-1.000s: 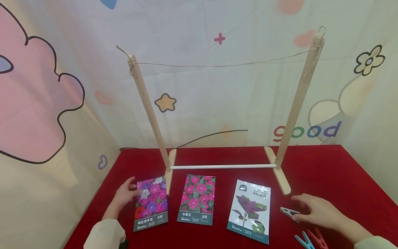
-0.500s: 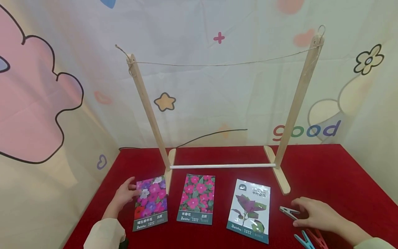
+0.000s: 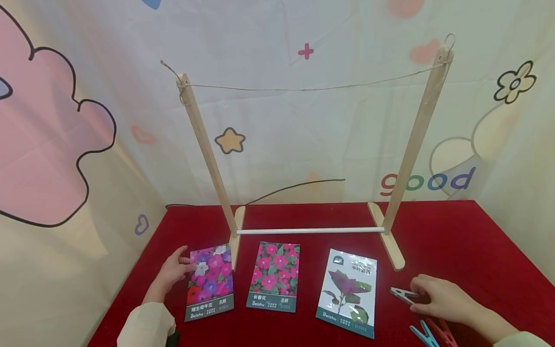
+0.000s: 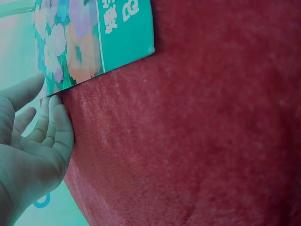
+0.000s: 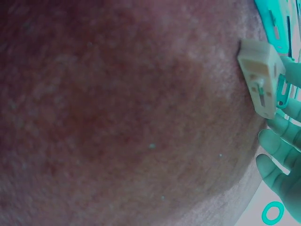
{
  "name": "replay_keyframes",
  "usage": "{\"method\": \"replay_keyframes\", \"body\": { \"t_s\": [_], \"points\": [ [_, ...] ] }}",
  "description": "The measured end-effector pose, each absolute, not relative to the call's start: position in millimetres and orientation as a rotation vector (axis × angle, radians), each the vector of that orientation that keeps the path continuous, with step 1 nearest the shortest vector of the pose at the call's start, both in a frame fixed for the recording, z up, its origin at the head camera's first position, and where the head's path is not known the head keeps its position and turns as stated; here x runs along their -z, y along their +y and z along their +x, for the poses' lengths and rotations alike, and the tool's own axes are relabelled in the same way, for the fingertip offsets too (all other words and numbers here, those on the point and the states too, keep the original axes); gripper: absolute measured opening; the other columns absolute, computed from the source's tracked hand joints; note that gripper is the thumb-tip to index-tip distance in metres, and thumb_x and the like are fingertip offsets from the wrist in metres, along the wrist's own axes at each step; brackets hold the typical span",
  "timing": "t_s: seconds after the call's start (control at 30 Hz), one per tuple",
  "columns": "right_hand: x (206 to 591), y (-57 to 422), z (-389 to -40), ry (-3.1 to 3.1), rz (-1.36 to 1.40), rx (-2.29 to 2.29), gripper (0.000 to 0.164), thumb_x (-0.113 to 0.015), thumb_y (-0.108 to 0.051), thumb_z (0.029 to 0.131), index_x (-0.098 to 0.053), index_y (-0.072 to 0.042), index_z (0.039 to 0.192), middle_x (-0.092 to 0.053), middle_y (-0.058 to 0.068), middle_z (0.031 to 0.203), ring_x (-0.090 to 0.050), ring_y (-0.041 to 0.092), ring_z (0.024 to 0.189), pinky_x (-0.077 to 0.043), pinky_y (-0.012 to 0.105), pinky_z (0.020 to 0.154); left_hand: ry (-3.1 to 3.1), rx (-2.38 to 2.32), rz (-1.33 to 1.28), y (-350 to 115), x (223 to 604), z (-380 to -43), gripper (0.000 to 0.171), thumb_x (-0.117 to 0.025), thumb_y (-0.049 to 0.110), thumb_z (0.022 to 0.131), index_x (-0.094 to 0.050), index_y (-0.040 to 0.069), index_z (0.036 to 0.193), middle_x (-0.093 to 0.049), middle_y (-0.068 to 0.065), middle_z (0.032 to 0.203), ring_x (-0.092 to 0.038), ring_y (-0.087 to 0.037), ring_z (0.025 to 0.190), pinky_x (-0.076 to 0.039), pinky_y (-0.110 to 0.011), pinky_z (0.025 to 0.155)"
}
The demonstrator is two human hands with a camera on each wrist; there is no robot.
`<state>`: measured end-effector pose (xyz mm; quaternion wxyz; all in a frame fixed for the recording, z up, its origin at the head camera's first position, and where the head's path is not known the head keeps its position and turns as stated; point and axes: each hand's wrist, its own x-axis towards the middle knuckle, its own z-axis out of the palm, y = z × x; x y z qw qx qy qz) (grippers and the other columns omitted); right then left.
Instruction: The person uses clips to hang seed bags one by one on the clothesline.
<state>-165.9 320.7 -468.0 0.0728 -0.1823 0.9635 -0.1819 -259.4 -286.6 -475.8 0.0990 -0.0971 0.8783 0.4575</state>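
The fingers [image 5: 277,147] lie close by a pale clothespin [image 5: 257,80] on reddish-brown cloth [image 5: 131,103], near a turquoise clip [image 5: 272,21].

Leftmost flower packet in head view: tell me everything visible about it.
Rectangular and thin, the leftmost flower packet looks like printed card or film: pink, purple, white and red blossoms above a dark grey band with white lettering, including "Beishu". It lies face up on the red cloth, slightly turned, its upper right corner at the stand's foot. The left hand is at its left edge, seemingly touching it; whether it grips is unclear.
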Motion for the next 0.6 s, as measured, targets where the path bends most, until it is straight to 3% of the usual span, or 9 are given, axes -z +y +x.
{"method": "replay_keyframes", "body": {
  "t_s": [0.6],
  "points": [
    [462.0, 318.9, -168.5, 2.974, -0.616, 0.511, 0.029, -0.072, -0.027, 0.068, -0.057, -0.018, 0.091, -0.055, -0.014, 0.080, -0.044, -0.003, 0.067, -0.045, 0.019, 0.058, 2.588, -1.450, -0.245, -286.4, 472.6, -256.3, 0.056, -0.047, 0.003, 0.088, -0.020, 0.002, 0.137, -0.043, -0.023, 0.112, -0.048, -0.030, 0.096, -0.047, -0.044, 0.084]
  ]
}}
